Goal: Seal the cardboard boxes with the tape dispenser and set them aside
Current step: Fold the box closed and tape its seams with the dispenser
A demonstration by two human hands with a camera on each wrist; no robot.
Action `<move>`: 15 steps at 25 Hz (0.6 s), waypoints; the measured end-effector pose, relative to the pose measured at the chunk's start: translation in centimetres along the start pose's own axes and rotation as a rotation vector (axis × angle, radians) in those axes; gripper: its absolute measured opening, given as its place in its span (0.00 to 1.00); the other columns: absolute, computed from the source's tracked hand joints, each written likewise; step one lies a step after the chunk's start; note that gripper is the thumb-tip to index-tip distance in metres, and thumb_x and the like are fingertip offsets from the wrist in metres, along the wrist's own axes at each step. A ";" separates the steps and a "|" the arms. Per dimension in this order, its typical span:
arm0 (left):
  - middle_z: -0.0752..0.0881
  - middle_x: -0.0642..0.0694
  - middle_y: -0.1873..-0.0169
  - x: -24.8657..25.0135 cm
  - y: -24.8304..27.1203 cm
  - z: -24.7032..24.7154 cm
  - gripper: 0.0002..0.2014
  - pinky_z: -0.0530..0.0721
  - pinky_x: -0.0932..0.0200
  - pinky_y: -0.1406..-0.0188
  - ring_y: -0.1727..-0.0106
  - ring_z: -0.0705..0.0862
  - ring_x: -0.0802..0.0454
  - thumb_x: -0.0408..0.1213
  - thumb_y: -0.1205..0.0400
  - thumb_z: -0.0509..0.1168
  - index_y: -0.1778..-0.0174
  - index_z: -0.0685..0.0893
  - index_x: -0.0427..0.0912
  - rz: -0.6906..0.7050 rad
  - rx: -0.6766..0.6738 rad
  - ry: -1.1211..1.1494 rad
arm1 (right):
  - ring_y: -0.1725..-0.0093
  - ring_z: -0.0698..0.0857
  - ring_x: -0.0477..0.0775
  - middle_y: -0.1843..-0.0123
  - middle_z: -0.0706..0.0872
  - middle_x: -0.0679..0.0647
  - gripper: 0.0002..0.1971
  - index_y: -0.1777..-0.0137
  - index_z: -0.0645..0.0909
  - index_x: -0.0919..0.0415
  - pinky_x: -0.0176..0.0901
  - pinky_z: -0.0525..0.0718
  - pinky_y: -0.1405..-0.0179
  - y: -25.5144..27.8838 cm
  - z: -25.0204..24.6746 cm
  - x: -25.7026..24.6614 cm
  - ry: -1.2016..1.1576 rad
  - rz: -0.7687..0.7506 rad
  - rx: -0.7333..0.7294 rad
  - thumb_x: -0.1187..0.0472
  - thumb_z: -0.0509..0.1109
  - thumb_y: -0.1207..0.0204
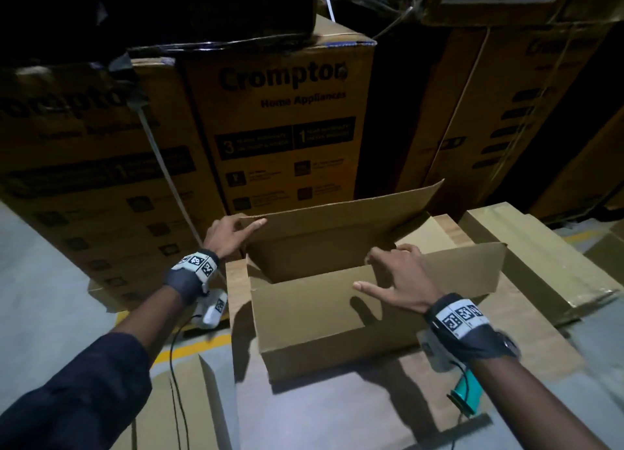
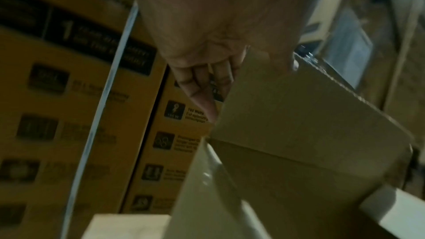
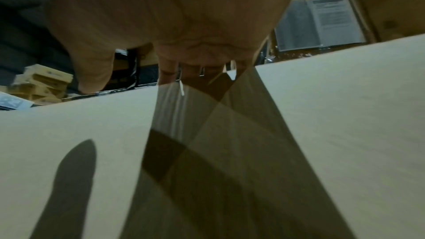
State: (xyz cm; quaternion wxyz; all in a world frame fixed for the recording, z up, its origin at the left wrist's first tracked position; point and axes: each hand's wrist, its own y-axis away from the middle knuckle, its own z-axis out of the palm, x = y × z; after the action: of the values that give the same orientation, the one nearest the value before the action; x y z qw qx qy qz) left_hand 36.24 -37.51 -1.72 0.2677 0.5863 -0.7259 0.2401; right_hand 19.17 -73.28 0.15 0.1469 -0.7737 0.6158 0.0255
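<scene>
An open brown cardboard box (image 1: pixel 320 324) stands on flat cardboard in front of me, its long flaps raised. My left hand (image 1: pixel 233 233) pinches the left corner of the far flap (image 1: pixel 337 226), thumb on the inner face; in the left wrist view its fingers (image 2: pixel 207 79) lie behind that flap (image 2: pixel 299 112). My right hand (image 1: pixel 395 274) grips the top edge of the near flap (image 1: pixel 456 270), fingers hooked over it and thumb stretched along its outer face. In the right wrist view the palm (image 3: pixel 174 24) sits above that flap (image 3: pixel 345 115). A teal tape dispenser (image 1: pixel 467 397) lies under my right forearm, mostly hidden.
Tall printed cartons (image 1: pixel 283 129) are stacked close behind the box. Flattened cardboard sheets (image 1: pixel 540 264) lie to the right. Another cardboard flap (image 1: pixel 189 409) rises at the lower left beside a yellow floor line (image 1: pixel 196 345) on grey floor.
</scene>
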 end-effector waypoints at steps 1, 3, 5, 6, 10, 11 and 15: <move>0.91 0.44 0.49 -0.2 -0.2 0.3 0.45 0.88 0.41 0.43 0.47 0.88 0.43 0.87 0.33 0.57 0.43 0.87 0.50 -0.068 0.050 0.028 | 0.52 0.82 0.45 0.50 0.90 0.47 0.37 0.36 0.80 0.47 0.63 0.75 0.27 -0.7 -0.2 -1.0 0.023 -0.035 -0.071 0.18 0.54 0.26; 0.89 0.44 0.53 -0.2 -0.1 0.9 0.38 0.88 0.42 0.46 0.50 0.87 0.42 0.84 0.32 0.62 0.51 0.83 0.49 -0.203 0.221 0.044 | 0.45 0.82 0.45 0.38 0.89 0.50 0.37 0.27 0.78 0.50 0.60 0.76 0.25 -2.1 -0.6 -2.9 0.089 -0.092 -0.214 0.23 0.61 0.24; 0.86 0.44 0.62 0.6 0.5 1.3 0.30 0.88 0.49 0.57 0.60 0.85 0.44 0.72 0.25 0.69 0.56 0.83 0.44 -0.263 0.372 -0.051 | 0.30 0.82 0.52 0.26 0.84 0.51 0.37 0.19 0.72 0.52 0.55 0.73 0.23 -2.9 -0.7 -3.9 0.124 -0.087 -0.289 0.29 0.66 0.22; 0.86 0.44 0.65 1.1 0.8 1.6 0.26 0.88 0.51 0.60 0.64 0.85 0.46 0.66 0.22 0.70 0.56 0.86 0.42 -0.251 0.356 -0.115 | 0.26 0.80 0.54 0.23 0.82 0.52 0.37 0.18 0.72 0.52 0.53 0.74 0.24 -3.0 -0.5 -4.2 0.123 -0.079 -0.295 0.31 0.67 0.21; 0.92 0.42 0.52 2.0 1.6 3.1 0.28 0.88 0.49 0.50 0.54 0.90 0.43 0.62 0.15 0.62 0.46 0.92 0.39 -0.007 -0.230 -0.169 | 0.32 0.82 0.52 0.29 0.85 0.50 0.31 0.24 0.76 0.49 0.45 0.78 0.35 -2.5 0.1 -4.1 0.108 -0.057 -0.258 0.31 0.68 0.21; 0.91 0.44 0.42 2.1 1.7 3.3 0.28 0.87 0.49 0.43 0.45 0.90 0.44 0.62 0.13 0.59 0.37 0.90 0.41 0.019 -0.333 -0.222 | 0.32 0.82 0.51 0.29 0.85 0.49 0.31 0.25 0.76 0.48 0.45 0.77 0.34 -2.3 0.1 -4.2 0.107 -0.055 -0.257 0.30 0.67 0.21; 0.84 0.41 0.29 1.3 1.3 4.0 0.19 0.84 0.53 0.36 0.34 0.85 0.46 0.48 0.08 0.58 0.25 0.80 0.46 0.038 -0.587 -0.595 | 0.32 0.81 0.51 0.29 0.84 0.49 0.30 0.25 0.75 0.49 0.46 0.73 0.30 -2.1 -0.6 -4.3 0.092 -0.054 -0.273 0.31 0.66 0.20</move>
State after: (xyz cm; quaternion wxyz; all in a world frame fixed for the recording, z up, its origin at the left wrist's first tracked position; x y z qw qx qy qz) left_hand 34.35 -40.84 -3.90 0.1975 0.5154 -0.8200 -0.1517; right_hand 20.12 -68.98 2.04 0.0126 -0.8031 0.5917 0.0693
